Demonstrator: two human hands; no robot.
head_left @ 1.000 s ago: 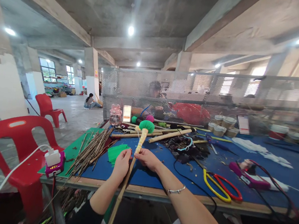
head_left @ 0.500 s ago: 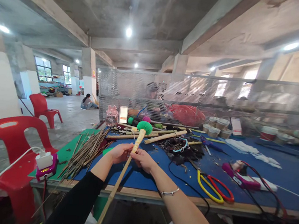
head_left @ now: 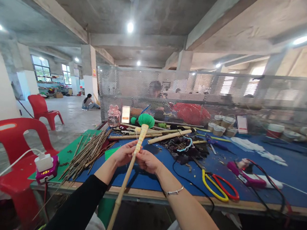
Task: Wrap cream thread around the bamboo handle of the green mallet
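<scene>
A long bamboo stick (head_left: 123, 185) rises from below the table edge, tilted slightly to the right, with a green felt cap (head_left: 146, 120) on its top end. My left hand (head_left: 123, 153) is closed round the stick from the left. My right hand (head_left: 147, 161) grips it from the right at the same height, a thin bracelet on that wrist. A pale wrapped section of the stick (head_left: 140, 140) shows just above both hands. Both hands hover over the near part of the blue table (head_left: 294, 190).
A bundle of thin twigs (head_left: 89, 152) lies on a green mat to the left. Yellow and red scissors (head_left: 218, 181), a pink glue gun (head_left: 246, 173), loose bamboo poles (head_left: 169, 136) and dark scraps cover the table. Red chairs (head_left: 13, 150) stand left. A person sits behind the mesh screen (head_left: 200, 94).
The stick has swung more upright and its green cap has risen. Both hands have drawn closer together on the stick. The view has shifted slightly.
</scene>
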